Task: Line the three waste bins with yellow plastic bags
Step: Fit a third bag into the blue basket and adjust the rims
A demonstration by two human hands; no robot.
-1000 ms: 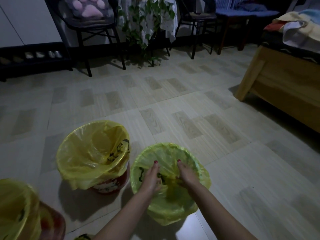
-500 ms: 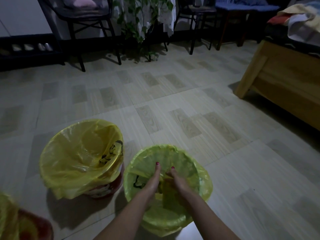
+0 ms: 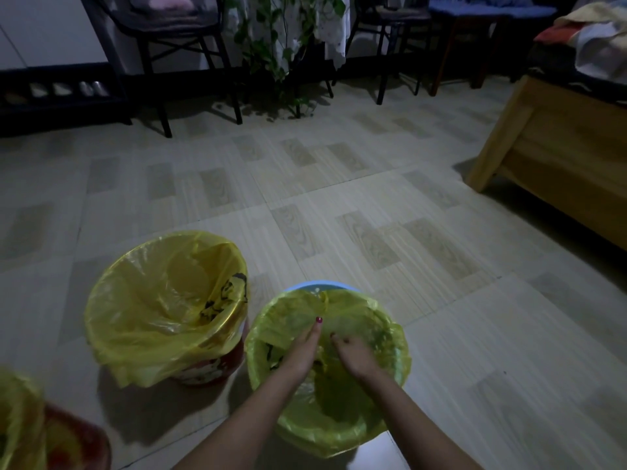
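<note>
Both hands are inside the blue bin nearest to the person, pressing the yellow bag down into it. The left hand lies flat with the fingers stretched out, holding nothing. The right hand has curled fingers on the plastic, but it is not possible to tell if it pinches a fold or only pushes. At the far side a part of the blue rim is bare, so the bag seems to have slipped off there.

The film is thin, very light and soft, probably slippery, and it can tear if pulled hard. The best place to take it is the loose edge at the rim, to stretch it over the bare part.

The red bin beside it on the left is already lined, and a third bin with yellow plastic shows at the lower left corner. All stand on a pale tiled floor in a dim room, with dark chairs, a trailing plant and a wooden bed frame at the right
</note>
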